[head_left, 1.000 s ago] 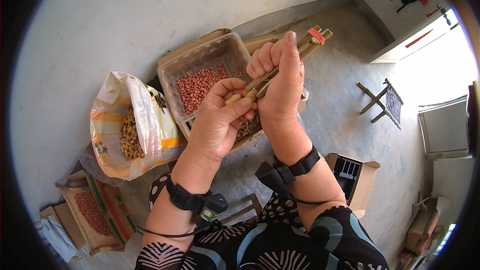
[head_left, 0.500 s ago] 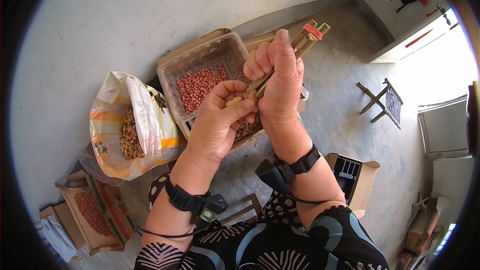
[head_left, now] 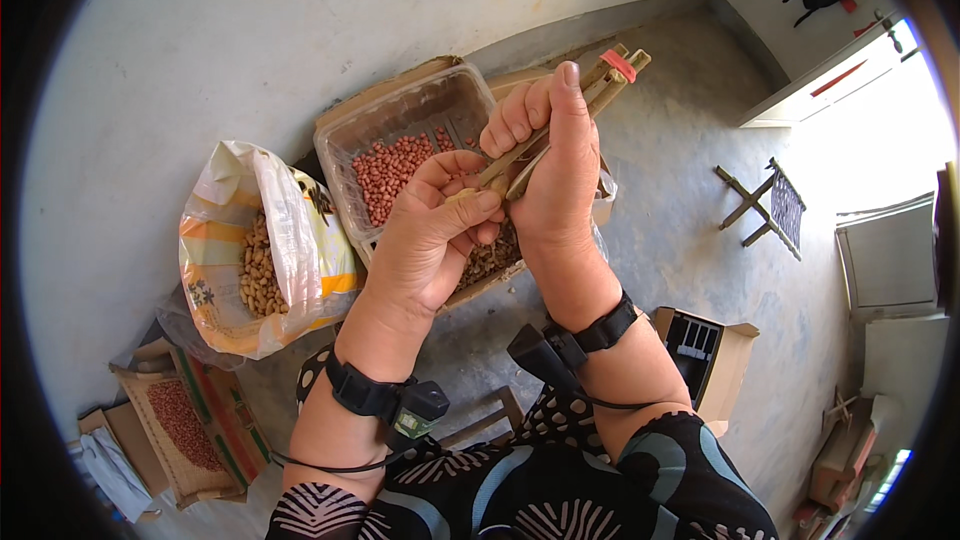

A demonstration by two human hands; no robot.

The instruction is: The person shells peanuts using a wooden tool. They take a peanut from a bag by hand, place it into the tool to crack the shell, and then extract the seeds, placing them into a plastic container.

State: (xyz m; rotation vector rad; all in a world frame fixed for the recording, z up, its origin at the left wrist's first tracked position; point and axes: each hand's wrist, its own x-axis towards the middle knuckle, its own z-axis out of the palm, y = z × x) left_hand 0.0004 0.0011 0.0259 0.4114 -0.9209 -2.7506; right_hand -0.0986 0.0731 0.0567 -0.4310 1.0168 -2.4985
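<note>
My right hand [head_left: 562, 165] wraps round a pair of wooden tongs [head_left: 610, 85], two sticks bound with a red band at the far end. Their near tips are slightly apart beside my left fingers. Between thumb and fingers, my left hand [head_left: 410, 255] pinches an unshelled peanut [head_left: 498, 183] at those tips. Another pale shell shows in the left fingers, partly hidden. Beyond and below the hands stands a clear plastic tub [head_left: 345, 130] holding red peanut kernels [head_left: 390, 178]. Empty-looking shells [head_left: 488, 262] lie in a cardboard box under my wrists.
To the left, a plastic bag [head_left: 215, 285] stands with unshelled peanuts [head_left: 262, 275] inside. A carton [head_left: 235, 430] of reddish kernels sits at the lower left. On the right are a folding stool [head_left: 765, 202] and an open cardboard box [head_left: 735, 365] with black contents.
The near tips of the tongs have spread a little, and the peanut has moved in between them. Both hands have shifted slightly left.
</note>
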